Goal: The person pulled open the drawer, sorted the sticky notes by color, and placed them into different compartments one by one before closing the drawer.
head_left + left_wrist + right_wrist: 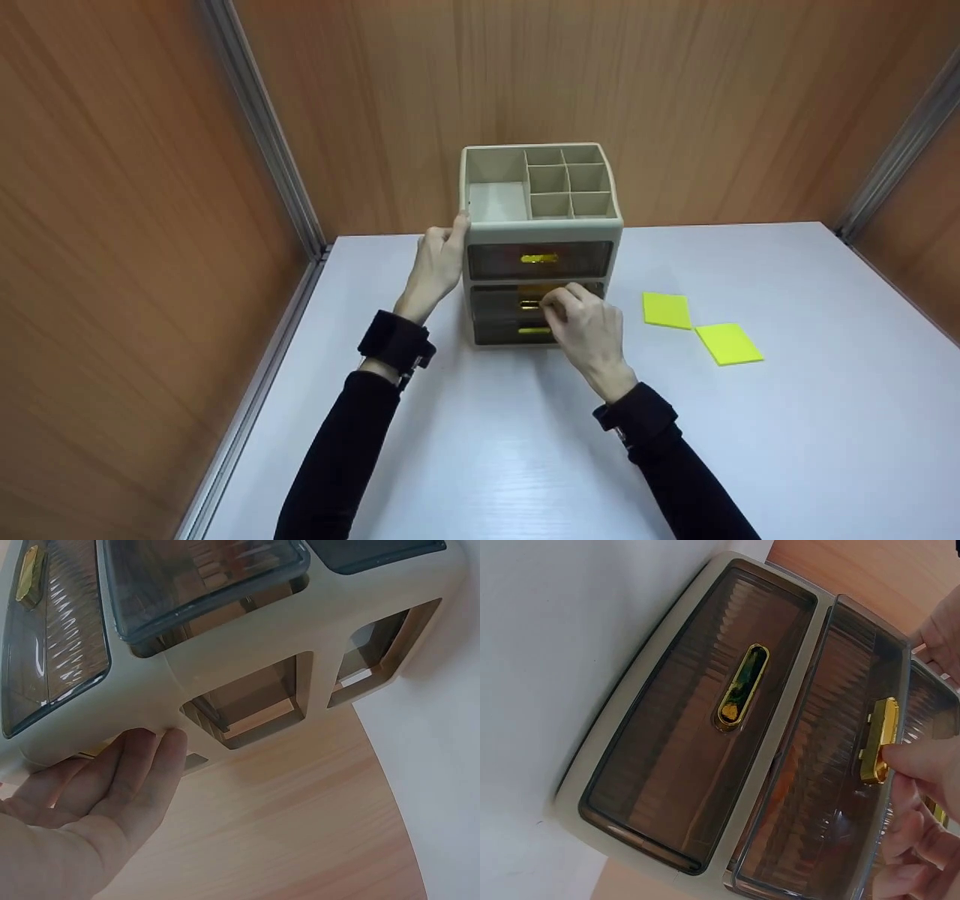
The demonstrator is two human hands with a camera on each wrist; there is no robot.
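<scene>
1. I see a beige drawer box (541,225) standing on the white tabletop (525,450), close to the wooden back wall (675,97). I take this box as my landmark.
2. The box has an open top split into one large compartment and six small ones, and three smoky see-through drawers stacked below, each with a gold handle.
3. My left hand (436,266) rests against the box's left side near its upper edge. In the left wrist view the fingers (142,772) lie straight and relaxed, pressed flat on the beige frame, curled round nothing.
4. My right hand (589,326) is at the front of the box, at the middle drawer (832,765). Its fingers (922,765) pinch that drawer's gold handle (877,739).
5. In the right wrist view the middle drawer sits slightly out of the frame, its front edge raised past the front of the bottom drawer (705,727), which sits flush and closed.
6. The top drawer (538,259) looks closed in the head view.
7. Two yellow sticky-note pads (666,310) (729,343) lie flat on the tabletop to the right of the box, near each other and well apart from my right hand.
8. Black sleeves cover both forearms, with a dark band on each wrist.
</scene>
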